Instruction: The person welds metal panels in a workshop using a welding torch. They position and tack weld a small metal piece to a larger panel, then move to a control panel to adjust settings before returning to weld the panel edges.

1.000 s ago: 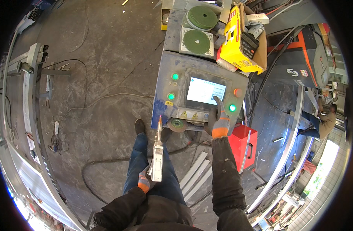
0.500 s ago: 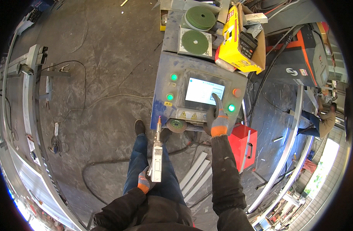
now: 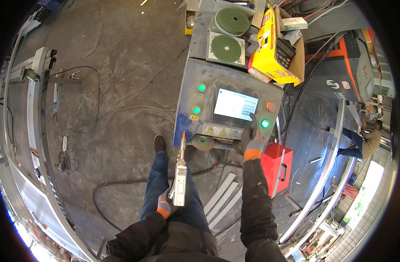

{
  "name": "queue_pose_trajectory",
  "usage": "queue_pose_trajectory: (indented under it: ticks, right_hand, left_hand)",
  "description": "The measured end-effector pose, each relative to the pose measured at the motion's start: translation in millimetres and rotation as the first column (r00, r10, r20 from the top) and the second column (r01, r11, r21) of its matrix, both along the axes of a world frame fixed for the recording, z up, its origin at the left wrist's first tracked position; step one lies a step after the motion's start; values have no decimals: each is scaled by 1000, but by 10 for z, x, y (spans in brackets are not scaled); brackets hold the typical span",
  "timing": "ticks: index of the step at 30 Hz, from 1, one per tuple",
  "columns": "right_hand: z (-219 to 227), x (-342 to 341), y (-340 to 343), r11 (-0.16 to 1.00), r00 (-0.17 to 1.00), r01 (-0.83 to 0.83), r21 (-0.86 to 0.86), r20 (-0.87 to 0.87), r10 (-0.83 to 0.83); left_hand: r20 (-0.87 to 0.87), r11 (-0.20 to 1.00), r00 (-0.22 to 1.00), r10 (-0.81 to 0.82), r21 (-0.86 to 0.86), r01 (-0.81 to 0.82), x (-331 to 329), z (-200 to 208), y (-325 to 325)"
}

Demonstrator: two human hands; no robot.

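Observation:
My left hand, in a grey and orange glove, is wrapped round a silver handheld laser welding gun. Its copper-coloured nozzle points away from me, beside the left front corner of a blue-grey machine cabinet. A lit touchscreen with a small keypad at its right sits in the cabinet's panel. My gloved right hand holds nothing; its index finger reaches up to the screen's lower right corner, and whether it touches I cannot tell. Green lit buttons and a red knob flank the screen.
Green abrasive discs and a yellow box with a calculator lie on the cabinet. A red case stands at its right. Metal bars and a dark hose lie on the floor. Another person works far right.
My right hand has drawn back toward me, its index finger going from the on-screen keypad to the screen's lower corner. The left hand still holds the welding gun. The view has shifted slightly.

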State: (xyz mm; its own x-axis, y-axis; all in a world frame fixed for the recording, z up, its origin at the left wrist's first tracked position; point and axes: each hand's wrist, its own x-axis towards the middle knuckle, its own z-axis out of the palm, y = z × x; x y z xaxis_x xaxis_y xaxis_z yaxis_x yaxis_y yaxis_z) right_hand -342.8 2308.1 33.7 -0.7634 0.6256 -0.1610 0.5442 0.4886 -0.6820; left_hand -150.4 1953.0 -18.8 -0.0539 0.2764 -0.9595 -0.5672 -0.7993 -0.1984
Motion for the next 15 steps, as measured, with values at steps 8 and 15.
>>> queue_pose_trajectory:
  ticks: [8,15]
  right_hand:
    - [-191,95,141,995,992,100,-18,-76,-101]
    - [-363,143,236,966,977,-124,225,-141,158]
  left_hand:
    - [21,993,994,-104,-49,105,-64,87,48]
    - [-326,473,344,-881,-594,650,275,-118,-58]
